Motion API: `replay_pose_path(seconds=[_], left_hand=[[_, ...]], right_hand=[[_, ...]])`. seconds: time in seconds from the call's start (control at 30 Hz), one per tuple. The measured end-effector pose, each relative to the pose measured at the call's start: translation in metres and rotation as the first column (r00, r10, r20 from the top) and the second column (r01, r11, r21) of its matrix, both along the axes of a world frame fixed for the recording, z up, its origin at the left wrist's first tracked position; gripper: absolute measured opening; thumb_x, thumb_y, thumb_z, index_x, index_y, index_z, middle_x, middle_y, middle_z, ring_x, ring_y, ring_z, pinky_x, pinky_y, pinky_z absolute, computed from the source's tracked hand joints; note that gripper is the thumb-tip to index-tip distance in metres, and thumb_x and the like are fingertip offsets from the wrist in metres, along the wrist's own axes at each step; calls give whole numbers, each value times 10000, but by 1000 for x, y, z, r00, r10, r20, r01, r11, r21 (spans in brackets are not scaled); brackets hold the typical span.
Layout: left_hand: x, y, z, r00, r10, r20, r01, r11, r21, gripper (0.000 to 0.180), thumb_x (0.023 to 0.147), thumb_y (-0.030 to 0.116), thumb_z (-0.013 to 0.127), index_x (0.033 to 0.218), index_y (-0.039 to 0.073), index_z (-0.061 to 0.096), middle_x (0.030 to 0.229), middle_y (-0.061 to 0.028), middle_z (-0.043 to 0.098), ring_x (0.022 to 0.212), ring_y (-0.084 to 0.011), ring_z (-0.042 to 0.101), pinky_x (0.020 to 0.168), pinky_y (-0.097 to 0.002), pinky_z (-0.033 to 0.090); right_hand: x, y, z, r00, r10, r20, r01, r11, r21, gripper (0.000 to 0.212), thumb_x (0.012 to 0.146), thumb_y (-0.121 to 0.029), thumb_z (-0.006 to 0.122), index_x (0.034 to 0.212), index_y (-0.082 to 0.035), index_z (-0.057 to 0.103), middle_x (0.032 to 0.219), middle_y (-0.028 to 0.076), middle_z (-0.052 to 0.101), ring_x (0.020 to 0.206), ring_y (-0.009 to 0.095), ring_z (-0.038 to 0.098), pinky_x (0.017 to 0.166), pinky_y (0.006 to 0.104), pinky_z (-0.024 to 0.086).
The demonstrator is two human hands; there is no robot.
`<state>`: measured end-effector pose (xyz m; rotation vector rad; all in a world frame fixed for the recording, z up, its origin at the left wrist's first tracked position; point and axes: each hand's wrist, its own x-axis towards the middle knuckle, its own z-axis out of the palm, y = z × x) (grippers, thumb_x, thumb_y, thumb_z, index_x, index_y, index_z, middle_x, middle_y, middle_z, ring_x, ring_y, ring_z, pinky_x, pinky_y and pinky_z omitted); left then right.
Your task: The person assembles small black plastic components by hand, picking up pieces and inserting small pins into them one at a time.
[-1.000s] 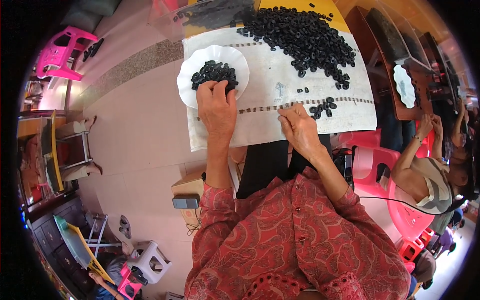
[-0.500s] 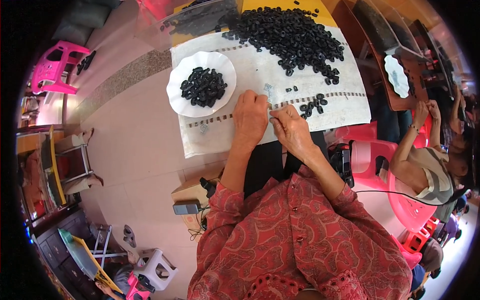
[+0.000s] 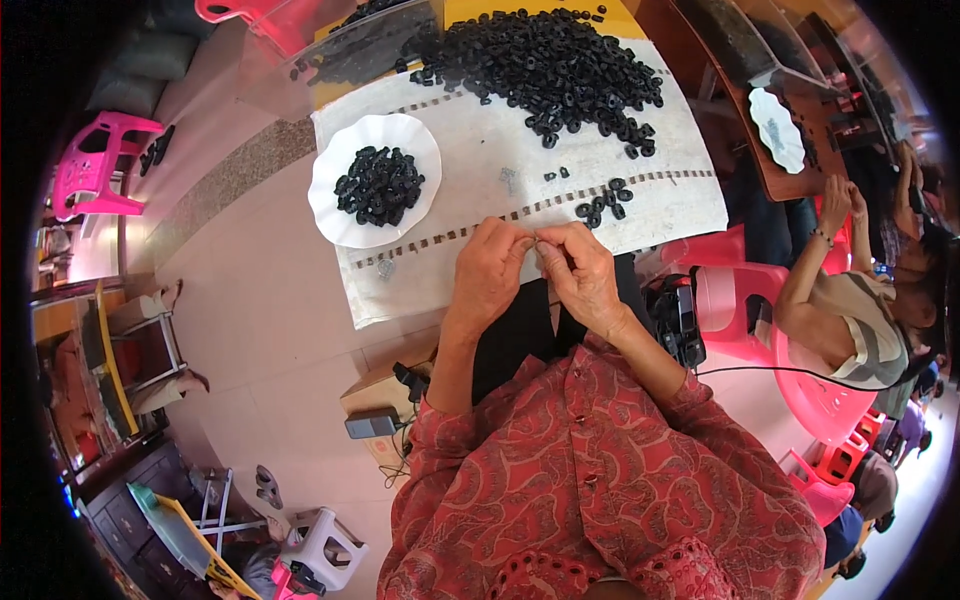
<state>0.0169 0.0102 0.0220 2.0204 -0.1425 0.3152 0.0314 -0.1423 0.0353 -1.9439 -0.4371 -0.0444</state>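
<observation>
Both hands meet over the near edge of a white cloth [image 3: 450, 210], fingertips pinched together. My left hand [image 3: 488, 275] is closed, thumb against the fingers. Beside it, my right hand [image 3: 585, 277] pinches at the same spot. Whatever they hold is too small and hidden to name. Left of them, a white scalloped plate [image 3: 328, 200] bears a heap of small black parts [image 3: 378, 187]. A few black oval rings [image 3: 603, 203] lie just beyond my right hand, with two smaller black pieces [image 3: 556, 174] nearby. Tiny clear bits [image 3: 508, 180] lie past my left fingertips.
A large pile of black oval rings [image 3: 560, 75] covers the cloth's far side. A clear plastic bin [image 3: 350, 50] stands at far left. At right, a person [image 3: 850, 320] sits on a pink chair [image 3: 735, 300] by a brown table [image 3: 780, 180]. A black cable [image 3: 760, 370] crosses there.
Both hands have drawn back toward me, away from the tiny clear bits, and their fingertips have come closer together. The view has shifted slightly; the plate and piles look unchanged.
</observation>
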Motion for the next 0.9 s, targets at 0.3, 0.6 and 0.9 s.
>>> replay_pose_path(seconds=[0.3,0.6,0.9], left_hand=[[9,-10,2,996,-84,-6,83,993,-88,65,866,79,581,869,16,600,764,-122,526,689,-279,541,610,-345,429],[27,-32,-1,995,7,100,-12,999,43,52,817,80,622,856,46,615,799,-116,553,740,-301,575,639,-384,457],[50,-59,-7,986,-29,166,-26,947,321,159,761,29,615,910,64,655,825,-110,534,807,-306,571,667,-395,477]], right_hand=[[5,-15,10,995,-37,92,43,997,-63,120,832,3,625,950,-22,622,774,68,544,582,123,525,507,243,427],[2,-47,-2,971,-232,58,235,970,-62,106,813,14,631,915,-12,628,788,66,564,579,109,517,521,238,424],[7,-57,-7,945,-327,14,328,944,-37,104,825,-12,641,928,-7,632,752,51,554,587,89,510,533,232,428]])
